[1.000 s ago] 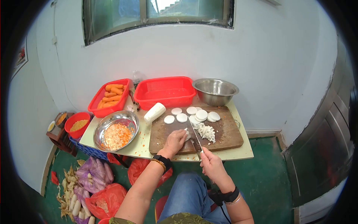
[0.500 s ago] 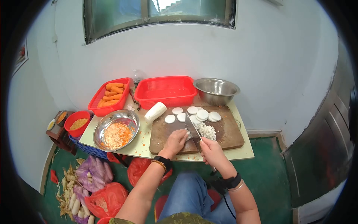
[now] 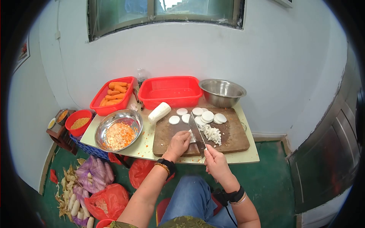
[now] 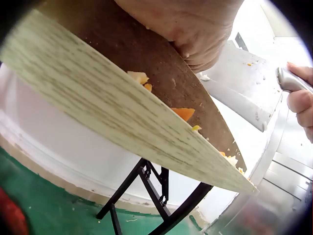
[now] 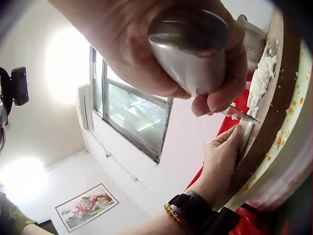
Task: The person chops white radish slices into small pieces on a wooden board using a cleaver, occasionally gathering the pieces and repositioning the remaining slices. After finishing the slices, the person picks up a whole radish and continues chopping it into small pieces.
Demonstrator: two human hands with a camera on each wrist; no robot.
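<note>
Cleaver (image 3: 197, 135) above cutting board (image 3: 236, 133), handle (image 5: 188, 58) fully wrapped by right hand's grip (image 3: 216, 161). Right wrist view catches left hand's grip (image 3: 179, 143) pinching white piece (image 5: 246, 130) on board; head view half hides it. Left wrist view adds black frame (image 4: 186, 207) under desk (image 4: 112, 103).

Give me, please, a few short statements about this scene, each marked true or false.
1. The right hand grips a cleaver. True.
2. Round white slices lie on the cutting board. True.
3. The carrots lie on the cutting board. False: they lie in a red basket.
4. The left hand rests on the carrots. False: it holds a white radish piece on the cutting board.
5. A chopped white pile lies to the cleaver's right. True.
6. The steel bowl with orange and white bits stands right of the cutting board. False: it stands to the left.
</note>
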